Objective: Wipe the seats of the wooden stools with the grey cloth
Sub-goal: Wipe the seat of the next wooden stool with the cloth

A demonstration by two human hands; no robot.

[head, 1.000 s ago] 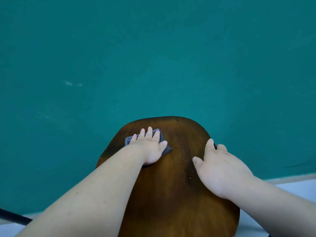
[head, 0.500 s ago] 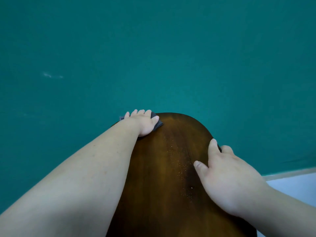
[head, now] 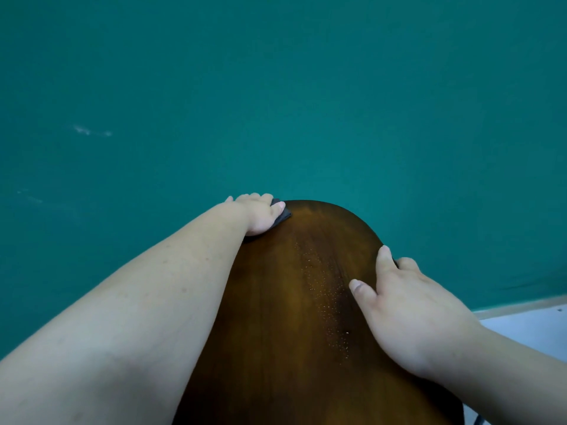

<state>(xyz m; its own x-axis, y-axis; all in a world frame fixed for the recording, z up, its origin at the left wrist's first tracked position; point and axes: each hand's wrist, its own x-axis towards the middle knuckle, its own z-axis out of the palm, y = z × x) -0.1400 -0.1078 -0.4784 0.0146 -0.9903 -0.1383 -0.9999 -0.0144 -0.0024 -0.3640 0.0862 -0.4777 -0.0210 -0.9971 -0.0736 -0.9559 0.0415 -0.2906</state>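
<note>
A dark brown wooden stool seat [head: 285,302] fills the lower middle of the head view, with fine pale specks down its centre. My left hand [head: 260,214] presses the grey cloth [head: 283,214] flat at the seat's far left corner; only a small dark edge of the cloth shows past my thumb. My right hand [head: 408,308] rests on the seat's right side, thumb and forefinger on top, the other fingers curled over the edge.
A teal floor [head: 276,102] surrounds the stool, with faint white scuffs [head: 92,131] at the left. A pale strip [head: 521,326] with a light border shows at the lower right.
My left hand has pushed the cloth from the middle left of the seat out to its far left corner. The view has closed in on the stool. My right hand has stayed put.
</note>
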